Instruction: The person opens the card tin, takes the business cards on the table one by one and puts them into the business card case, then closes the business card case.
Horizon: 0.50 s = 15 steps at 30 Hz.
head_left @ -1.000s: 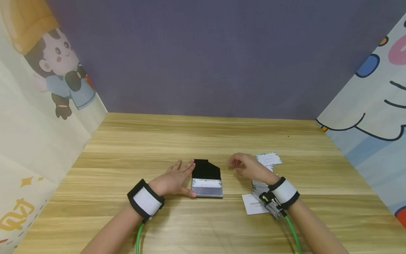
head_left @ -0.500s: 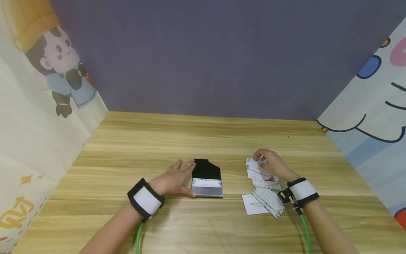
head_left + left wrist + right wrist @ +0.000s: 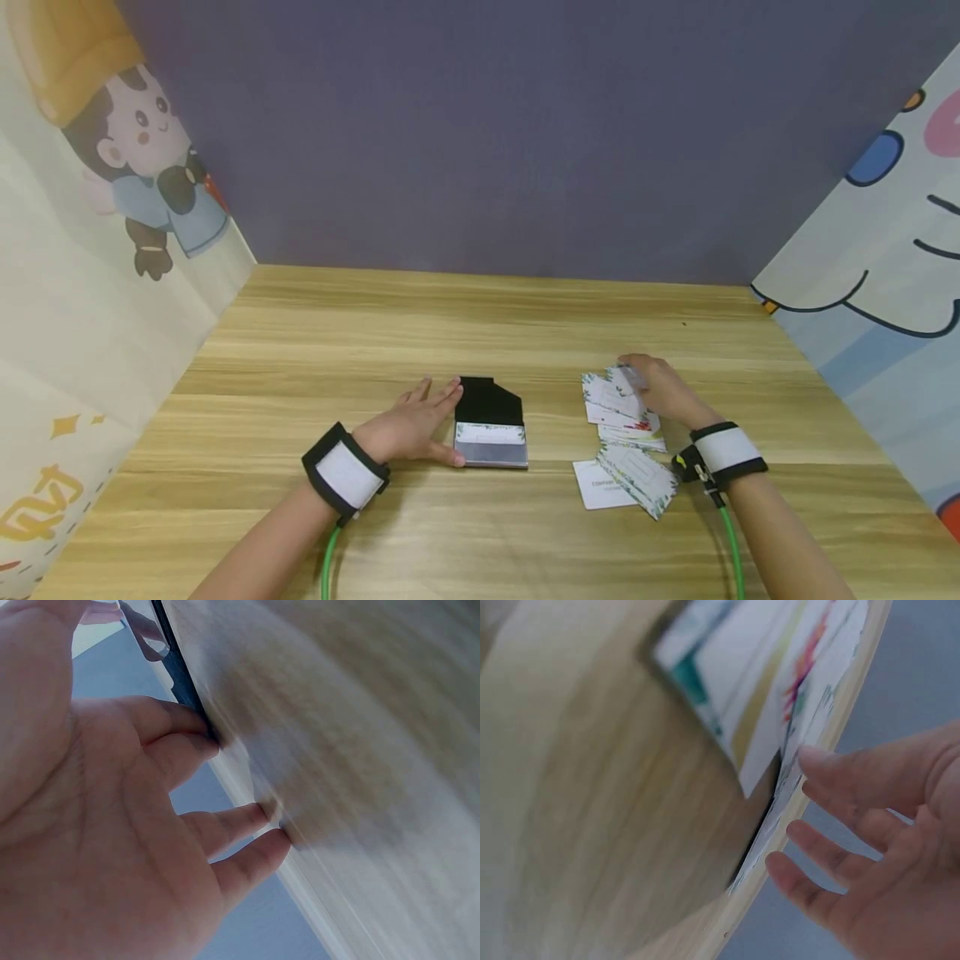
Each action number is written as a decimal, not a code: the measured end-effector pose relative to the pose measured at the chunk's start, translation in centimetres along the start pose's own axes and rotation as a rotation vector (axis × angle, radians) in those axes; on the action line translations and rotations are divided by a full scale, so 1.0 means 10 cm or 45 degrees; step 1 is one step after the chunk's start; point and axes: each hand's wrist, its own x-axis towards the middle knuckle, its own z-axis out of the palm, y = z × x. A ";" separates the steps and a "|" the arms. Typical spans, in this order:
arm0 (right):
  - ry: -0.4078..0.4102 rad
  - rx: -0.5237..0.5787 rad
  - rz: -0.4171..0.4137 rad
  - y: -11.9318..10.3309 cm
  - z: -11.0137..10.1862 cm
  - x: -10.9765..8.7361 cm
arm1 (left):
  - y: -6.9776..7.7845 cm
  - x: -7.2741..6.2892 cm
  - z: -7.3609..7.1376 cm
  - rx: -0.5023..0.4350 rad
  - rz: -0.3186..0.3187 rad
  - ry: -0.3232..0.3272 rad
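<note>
Fingers (image 3: 446, 398) of the left hand (image 3: 401, 432) lie spread in the lower middle of the frame, index tip at the upper left corner of the case (image 3: 491, 454), thumb at its lower left. I take that as a side brace, steadying the case without covering its front. The case lies flat, black part uppermost, a white strip (image 3: 489, 433) showing across its middle.

To its right, the cards (image 3: 618, 404) overlap in a loose column, with one plain card (image 3: 600, 490) jutting out at lower left. The right hand (image 3: 663, 392) is at the column's upper right, fingers loosely bent. From the right wrist view, the thumb reaches a card edge, but I cannot tell whether it pinches or only touches. Coming from that side probably spares my view of the faces.

For moving, I have a strip of table (image 3: 547, 375) between case and cards, and more wood above both, up to the far edge against the grey wall (image 3: 480, 133). The side walls are well apart from either hand.
</note>
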 end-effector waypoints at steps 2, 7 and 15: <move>-0.015 -0.020 0.006 0.00 0.00 0.00 | 0.01 0.00 0.00 0.000 -0.001 -0.001; -0.025 -0.048 0.039 0.00 -0.01 -0.01 | 0.02 0.00 -0.01 -0.003 0.006 -0.001; -0.038 -0.107 0.101 -0.03 -0.04 -0.02 | 0.01 0.00 -0.01 -0.009 0.007 -0.001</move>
